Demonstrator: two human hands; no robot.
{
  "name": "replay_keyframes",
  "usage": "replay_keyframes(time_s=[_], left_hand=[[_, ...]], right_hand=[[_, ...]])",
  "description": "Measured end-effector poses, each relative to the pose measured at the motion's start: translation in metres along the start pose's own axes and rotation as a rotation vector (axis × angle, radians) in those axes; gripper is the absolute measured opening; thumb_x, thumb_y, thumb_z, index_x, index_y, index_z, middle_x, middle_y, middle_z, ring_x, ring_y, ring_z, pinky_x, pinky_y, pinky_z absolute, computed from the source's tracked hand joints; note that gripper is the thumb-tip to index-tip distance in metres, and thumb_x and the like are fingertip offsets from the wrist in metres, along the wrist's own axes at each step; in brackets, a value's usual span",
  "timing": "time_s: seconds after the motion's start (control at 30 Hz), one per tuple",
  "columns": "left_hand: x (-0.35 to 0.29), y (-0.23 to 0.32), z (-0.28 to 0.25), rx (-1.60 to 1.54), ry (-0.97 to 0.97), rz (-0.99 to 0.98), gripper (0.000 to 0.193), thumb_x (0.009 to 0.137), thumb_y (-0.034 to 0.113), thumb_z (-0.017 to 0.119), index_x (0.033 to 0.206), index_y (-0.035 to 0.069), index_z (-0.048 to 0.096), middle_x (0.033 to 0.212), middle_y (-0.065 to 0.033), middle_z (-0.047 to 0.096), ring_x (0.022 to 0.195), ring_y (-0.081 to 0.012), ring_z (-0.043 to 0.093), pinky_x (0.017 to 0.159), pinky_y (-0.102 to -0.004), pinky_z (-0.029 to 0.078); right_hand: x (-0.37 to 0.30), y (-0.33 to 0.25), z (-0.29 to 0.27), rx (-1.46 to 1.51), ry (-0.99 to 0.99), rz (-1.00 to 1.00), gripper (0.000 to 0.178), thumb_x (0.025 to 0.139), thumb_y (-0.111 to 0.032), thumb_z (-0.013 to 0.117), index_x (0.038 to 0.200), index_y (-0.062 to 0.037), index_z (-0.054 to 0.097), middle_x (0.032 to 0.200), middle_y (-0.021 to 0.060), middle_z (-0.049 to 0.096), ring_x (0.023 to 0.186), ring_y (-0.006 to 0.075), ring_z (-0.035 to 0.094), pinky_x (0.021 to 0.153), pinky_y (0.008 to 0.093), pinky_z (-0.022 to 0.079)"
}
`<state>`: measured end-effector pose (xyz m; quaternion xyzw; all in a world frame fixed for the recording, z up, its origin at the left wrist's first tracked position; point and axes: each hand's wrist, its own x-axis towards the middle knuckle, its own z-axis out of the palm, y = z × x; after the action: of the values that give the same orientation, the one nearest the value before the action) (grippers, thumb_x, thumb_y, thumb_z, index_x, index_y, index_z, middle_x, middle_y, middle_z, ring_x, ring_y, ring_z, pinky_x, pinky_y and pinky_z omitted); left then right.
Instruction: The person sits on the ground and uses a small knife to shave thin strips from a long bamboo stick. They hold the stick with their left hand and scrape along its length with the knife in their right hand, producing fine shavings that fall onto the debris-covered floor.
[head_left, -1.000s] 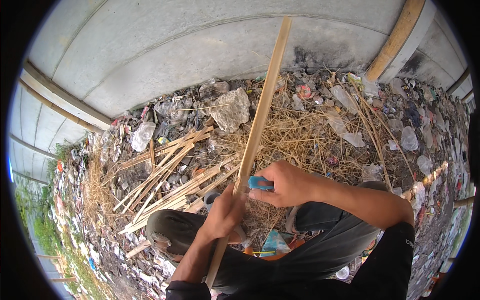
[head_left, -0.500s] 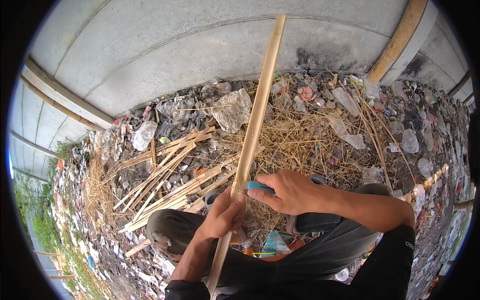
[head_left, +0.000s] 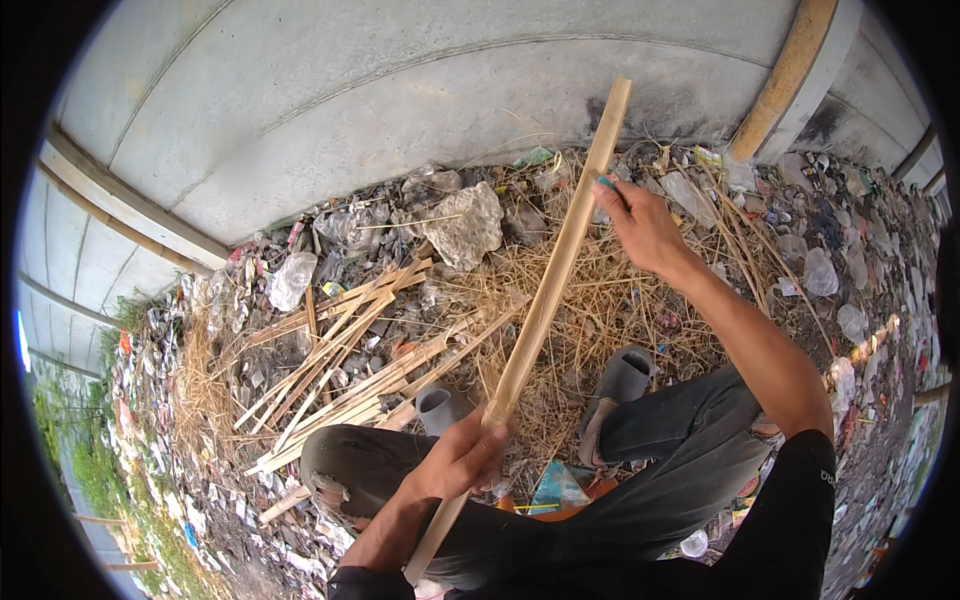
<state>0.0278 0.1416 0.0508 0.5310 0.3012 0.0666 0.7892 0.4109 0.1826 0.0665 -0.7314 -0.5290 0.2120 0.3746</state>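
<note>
A long split bamboo strip (head_left: 552,290) slants across the view from my lap up toward the wall, its hollow side showing. Around its lower part, just below a node, my left hand (head_left: 463,457) is closed. Farther up, near the far end, my right hand (head_left: 645,228) is closed against the strip's right edge. A blue-handled knife (head_left: 605,182) sits in that hand; only a bit of the handle shows by the thumb, and its blade cannot be made out.
Split bamboo strips (head_left: 350,385) lie heaped at the left, beside my knee. Pale shavings (head_left: 640,290) and litter cover the ground. A rock (head_left: 465,228) rests near the concrete wall (head_left: 400,90). My feet wear grey clogs (head_left: 627,373). A bamboo post (head_left: 785,80) leans at the back right.
My right hand with the knife has moved up and away along the strip, from beside my left hand. The strip's far end has tilted right and come lower.
</note>
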Motion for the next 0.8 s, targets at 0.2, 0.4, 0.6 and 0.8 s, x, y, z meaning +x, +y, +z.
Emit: replay_keyframes(time_s=[0.2,0.4,0.6,0.8], left_hand=[[0.008,0.005,-0.013,-0.093,-0.048,0.039,0.030,0.115,0.031,0.042,0.127,0.004,0.048,0.062,0.0026,0.041,0.045,-0.0078,0.039,0.045,-0.0258,0.036],[0.010,0.004,-0.007,-0.152,-0.053,0.130,0.037,0.115,0.038,0.041,0.127,0.004,0.047,0.062,-0.0004,0.042,0.045,-0.0103,0.042,0.044,-0.0262,0.039],[0.017,-0.007,-0.005,-0.125,-0.136,0.054,0.045,0.113,0.045,0.040,0.127,0.003,0.047,0.063,-0.0020,0.045,0.046,-0.0115,0.046,0.047,-0.0274,0.044],[0.022,-0.011,0.003,0.055,0.021,0.144,0.036,0.114,0.034,0.045,0.126,0.001,0.048,0.066,-0.0020,0.051,0.050,-0.0088,0.049,0.048,-0.0262,0.043]], right_hand=[[-0.035,-0.025,-0.007,0.108,-0.001,-0.108,0.052,0.107,-0.052,0.056,0.102,-0.0025,0.070,0.060,-0.0014,0.042,0.056,0.0129,0.043,0.057,0.0347,0.036],[-0.056,-0.054,0.025,0.384,-0.234,-0.061,0.046,0.098,-0.052,0.071,0.095,-0.0054,0.067,0.061,-0.0055,0.043,0.058,0.0094,0.044,0.056,0.0315,0.036],[-0.065,-0.048,0.044,0.451,-0.367,-0.065,0.049,0.089,-0.048,0.083,0.090,-0.0041,0.062,0.063,-0.0059,0.046,0.058,0.0070,0.046,0.053,0.0289,0.038],[-0.074,-0.055,0.051,0.387,-0.409,-0.031,0.047,0.091,-0.042,0.083,0.084,-0.0079,0.052,0.072,-0.0030,0.050,0.067,0.0067,0.048,0.061,0.0284,0.041]])
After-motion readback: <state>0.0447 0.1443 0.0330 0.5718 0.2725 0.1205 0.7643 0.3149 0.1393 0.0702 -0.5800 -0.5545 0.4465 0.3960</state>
